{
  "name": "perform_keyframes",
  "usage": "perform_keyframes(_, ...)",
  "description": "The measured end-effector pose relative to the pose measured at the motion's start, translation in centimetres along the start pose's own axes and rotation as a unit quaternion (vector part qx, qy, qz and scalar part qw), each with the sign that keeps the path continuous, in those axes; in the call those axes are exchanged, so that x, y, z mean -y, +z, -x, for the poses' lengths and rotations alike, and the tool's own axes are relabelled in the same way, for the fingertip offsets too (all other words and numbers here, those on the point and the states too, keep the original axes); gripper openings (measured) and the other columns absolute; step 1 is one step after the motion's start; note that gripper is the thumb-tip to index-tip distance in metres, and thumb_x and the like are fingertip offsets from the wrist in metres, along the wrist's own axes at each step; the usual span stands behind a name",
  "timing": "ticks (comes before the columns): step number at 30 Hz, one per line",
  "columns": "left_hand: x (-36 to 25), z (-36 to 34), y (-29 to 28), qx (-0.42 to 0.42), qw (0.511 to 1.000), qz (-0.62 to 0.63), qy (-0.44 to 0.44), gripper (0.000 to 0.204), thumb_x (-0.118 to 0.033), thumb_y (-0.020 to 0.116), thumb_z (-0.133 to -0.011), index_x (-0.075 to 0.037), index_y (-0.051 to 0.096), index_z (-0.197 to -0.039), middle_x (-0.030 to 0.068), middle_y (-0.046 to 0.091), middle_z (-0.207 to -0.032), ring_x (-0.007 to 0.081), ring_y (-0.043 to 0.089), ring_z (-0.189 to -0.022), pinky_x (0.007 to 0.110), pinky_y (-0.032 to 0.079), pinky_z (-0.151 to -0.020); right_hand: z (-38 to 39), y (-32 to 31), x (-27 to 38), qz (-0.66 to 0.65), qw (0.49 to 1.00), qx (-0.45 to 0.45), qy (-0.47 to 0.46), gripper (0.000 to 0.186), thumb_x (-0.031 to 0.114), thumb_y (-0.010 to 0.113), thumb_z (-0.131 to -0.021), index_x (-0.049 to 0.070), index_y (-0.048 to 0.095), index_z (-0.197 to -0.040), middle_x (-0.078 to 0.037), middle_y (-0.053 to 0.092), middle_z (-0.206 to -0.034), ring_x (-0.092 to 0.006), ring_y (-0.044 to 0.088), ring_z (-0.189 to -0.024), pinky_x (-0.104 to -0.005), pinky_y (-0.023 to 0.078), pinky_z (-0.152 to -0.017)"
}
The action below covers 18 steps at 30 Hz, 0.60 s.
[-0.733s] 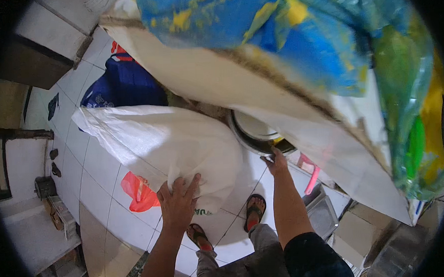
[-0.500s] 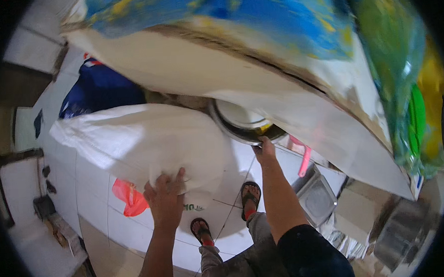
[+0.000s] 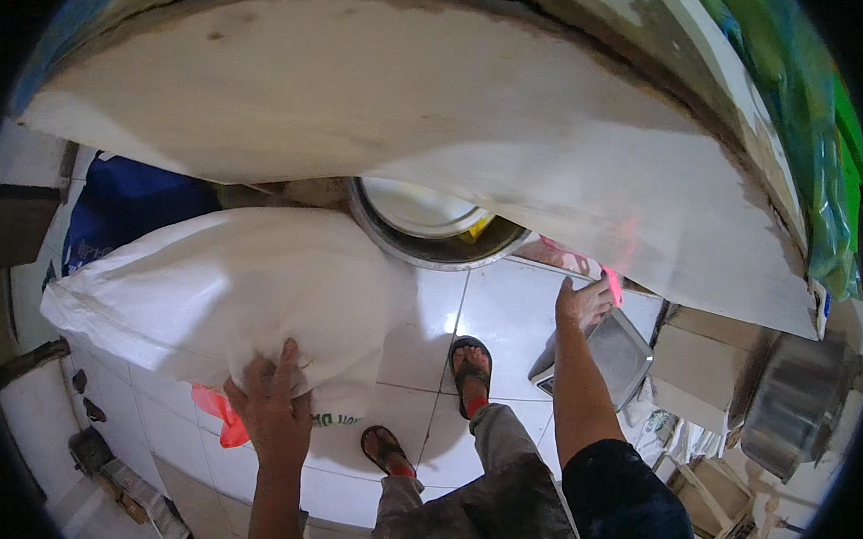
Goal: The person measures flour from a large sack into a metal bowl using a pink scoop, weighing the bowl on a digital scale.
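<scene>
The left hand (image 3: 269,411) lies with spread fingers on the big white sack (image 3: 221,298) beside the metal bowl (image 3: 430,226), the right hand (image 3: 582,301) lies open on the board's edge (image 3: 581,167), so press evenly

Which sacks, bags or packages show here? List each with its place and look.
White woven sack: on the floor, left; bulging, small green print; left hand rests on it.
Blue bag: behind the sack, dark.
Red plastic bag: under the sack's near edge, crumpled.
Green-blue plastic wrap: upper right, glossy.
</scene>
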<state>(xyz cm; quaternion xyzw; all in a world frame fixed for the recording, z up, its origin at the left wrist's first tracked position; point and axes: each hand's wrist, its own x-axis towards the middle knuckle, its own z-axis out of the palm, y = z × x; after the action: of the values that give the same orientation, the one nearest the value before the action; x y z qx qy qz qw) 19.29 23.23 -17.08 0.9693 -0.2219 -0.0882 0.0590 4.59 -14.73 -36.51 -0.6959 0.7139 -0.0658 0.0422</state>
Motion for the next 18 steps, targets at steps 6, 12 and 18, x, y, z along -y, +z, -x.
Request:
perform_keyframes(6,-0.4,-0.1,-0.4,-0.009,0.999,0.02,-0.028,0.058,-0.01,0.063,-0.064,-0.021,0.052,-0.119,0.0098,0.045,-0.104,0.0334,0.039,-0.098,0.048,0.03,-0.09,-6.4,2.6,-3.4,-0.477,0.816,0.241,0.222,0.058,0.039,0.062,-0.076,0.01,0.037,-0.119,-0.017,0.049,-0.107,-0.0281,0.053,-0.095,-0.037,0.048,-0.073)
perform_keyframes(12,-0.4,-0.5,-0.3,-0.029,0.999,0.029,0.007,0.056,-0.009,0.062,-0.064,-0.019,0.053,-0.118,0.0091,0.045,-0.1,0.0296,0.042,-0.095,0.046,0.028,-0.091,-4.3,3.2,0.0,-0.739,0.575,0.328,0.126,0.05,0.041,0.048,-0.085,0.005,0.035,-0.117,-0.018,0.042,-0.109,-0.0311,0.05,-0.096,-0.0396,0.048,-0.086)
perform_keyframes(18,0.3,0.3,-0.1,-0.015,1.0,0.017,-0.011,0.056,-0.009,0.062,-0.064,-0.02,0.054,-0.118,0.008,0.045,-0.1,0.0287,0.041,-0.094,0.046,0.028,-0.09,6.1,0.6,8.5,-0.572,0.587,0.531,0.216,0.056,0.028,0.059,-0.079,0.012,0.033,-0.126,-0.019,0.039,-0.123,-0.0337,0.051,-0.095,-0.0448,0.046,-0.083)
